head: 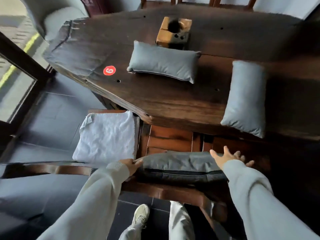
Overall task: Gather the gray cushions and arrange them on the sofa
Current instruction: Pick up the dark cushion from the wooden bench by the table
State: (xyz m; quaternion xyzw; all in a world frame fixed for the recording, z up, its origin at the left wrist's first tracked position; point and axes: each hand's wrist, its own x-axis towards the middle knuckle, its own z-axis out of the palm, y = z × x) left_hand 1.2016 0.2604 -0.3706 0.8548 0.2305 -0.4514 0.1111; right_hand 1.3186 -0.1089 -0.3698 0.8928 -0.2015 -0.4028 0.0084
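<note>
- Left hand (132, 166) has its fingers closed on the near-left corner of the dark gray cushion (180, 168), which lies on the wooden chair (171, 137) tucked against the table.
- Right hand (228, 156) is spread wide, fingers apart, hovering at that cushion's far-right end. It holds nothing; whether the palm touches the fabric I cannot tell.
- So this reads as the gathering step: 1 cushion pinned at one end, the other end not yet gripped.
- Beyond both hands, 2 lighter gray cushions wait on the dark wooden table (173, 101): the first pillow (163, 62) ahead of the left hand, the second pillow (245, 98) ahead of the right hand, hanging a little over the table's near edge.
- Left of the left hand, a white folded cloth (107, 135) sits on the neighbouring seat.
- Next call, by my judgement: right hand drops and closes on the free end, then both lift together so the soft cushion doesn't sag or catch on the chair frame.
- No sofa seat clearly in view.
</note>
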